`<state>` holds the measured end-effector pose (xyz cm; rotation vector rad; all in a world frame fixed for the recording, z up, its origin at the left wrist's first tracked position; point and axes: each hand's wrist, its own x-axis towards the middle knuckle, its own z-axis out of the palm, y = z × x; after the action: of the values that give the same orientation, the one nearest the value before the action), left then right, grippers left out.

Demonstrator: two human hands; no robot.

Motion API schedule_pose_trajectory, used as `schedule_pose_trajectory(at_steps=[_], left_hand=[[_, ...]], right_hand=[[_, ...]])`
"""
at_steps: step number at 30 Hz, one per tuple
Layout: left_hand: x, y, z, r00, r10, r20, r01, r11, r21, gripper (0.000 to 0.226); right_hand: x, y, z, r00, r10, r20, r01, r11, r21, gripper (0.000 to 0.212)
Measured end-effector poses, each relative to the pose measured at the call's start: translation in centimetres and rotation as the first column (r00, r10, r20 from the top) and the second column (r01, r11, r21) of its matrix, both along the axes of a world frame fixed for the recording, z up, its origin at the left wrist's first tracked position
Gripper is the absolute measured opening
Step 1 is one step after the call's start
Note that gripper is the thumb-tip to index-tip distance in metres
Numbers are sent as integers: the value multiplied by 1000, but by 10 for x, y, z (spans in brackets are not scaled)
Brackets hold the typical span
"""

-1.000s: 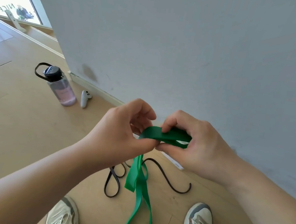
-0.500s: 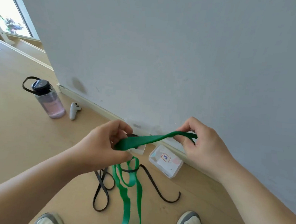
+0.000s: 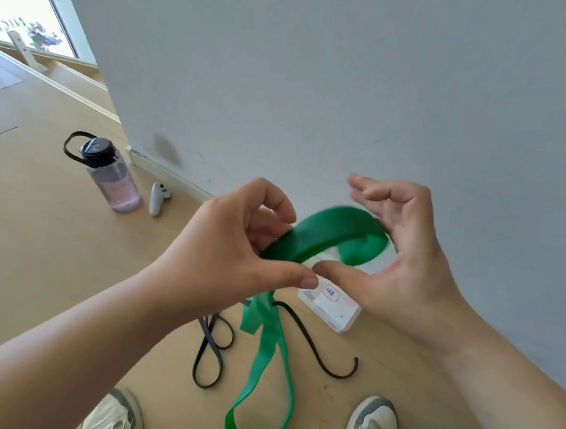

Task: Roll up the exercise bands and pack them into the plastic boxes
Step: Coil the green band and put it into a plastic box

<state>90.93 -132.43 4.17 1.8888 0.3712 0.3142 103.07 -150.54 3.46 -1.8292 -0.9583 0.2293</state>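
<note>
While the left hand (image 3: 232, 244) pinches the green band (image 3: 327, 229), the right hand (image 3: 415, 267) at three o'clock has fingers (image 3: 376, 195) splayed, gripping nothing.

Observed: left hand (image 3: 232, 244) at the left end of the green band (image 3: 327, 227), fingers curled over it, thumb extended beneath, forearm entering from lower left. Right hand (image 3: 406, 256) at the band's right end, fingers loosely straight above the arch, thumb below, its tip near the left thumb.
</note>
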Motion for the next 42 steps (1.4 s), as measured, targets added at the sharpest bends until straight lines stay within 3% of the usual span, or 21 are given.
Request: schedule_pose_trajectory(at_steps=[3, 6, 9, 11, 12, 14, 16, 20, 26, 28, 32, 35, 38, 40, 42], left_hand=[[0, -4, -3, 997, -70, -40, 67, 995, -73, 61], [2, -7, -6, 996, -88, -23, 86, 992, -96, 62], [4, -5, -13, 994, -105, -35, 102, 992, -80, 82], [4, -7, -22, 966, -183, -181, 191, 981, 23, 96], [5, -8, -30, 941, -206, -270, 234, 969, 74, 89], [5, -7, -48, 914, -185, -361, 243, 962, 123, 56], [4, -3, -59, 931, -117, -345, 165, 980, 113, 35], [3, 10, -47, 968, -37, -248, 45, 999, 26, 51], [-7, 15, -8, 995, -92, -36, 92, 996, 3, 70], [-7, 6, -5, 996, -92, -12, 92, 996, 11, 68], [-2, -8, -4, 994, -110, 14, 110, 994, -12, 65], [0, -10, -1, 993, -116, 12, 116, 991, -71, 65], [1, -6, -4, 996, -90, 19, 92, 988, -127, 79], [1, 2, -12, 989, -141, -41, 135, 984, -117, 91], [0, 6, -28, 940, -256, -224, 268, 963, 24, 90]], right_hand=[[-1, 1, -2, 980, 116, 159, -102, 990, -92, 48], [-1, 5, -13, 960, 203, 195, -187, 978, -97, 26], [-2, 8, -12, 985, 116, 125, -114, 993, -24, 15], [-4, 9, -5, 998, 10, 66, -14, 999, 51, 14], [-4, 10, -2, 997, -43, 65, 38, 996, 79, 15], [0, 10, 3, 989, -124, 86, 116, 989, 91, 15], [9, 5, 3, 979, -186, 84, 182, 982, 59, 16], [37, -14, -10, 961, -269, 60, 276, 939, -208, 19], [44, -24, -18, 986, -109, -124, 39, 885, -464, 31], [34, -18, -15, 988, -48, -146, -21, 899, -438, 43], [2, -1, -5, 981, 79, -176, -119, 967, -226, 55], [-5, 3, -3, 977, 75, -201, -101, 987, -124, 49], [-2, 4, -1, 975, 93, -201, -99, 995, -19, 35], [-4, 5, 0, 973, 121, -195, -118, 993, 30, 27], [-5, 7, 0, 969, 122, -216, -107, 991, 79, 24]])
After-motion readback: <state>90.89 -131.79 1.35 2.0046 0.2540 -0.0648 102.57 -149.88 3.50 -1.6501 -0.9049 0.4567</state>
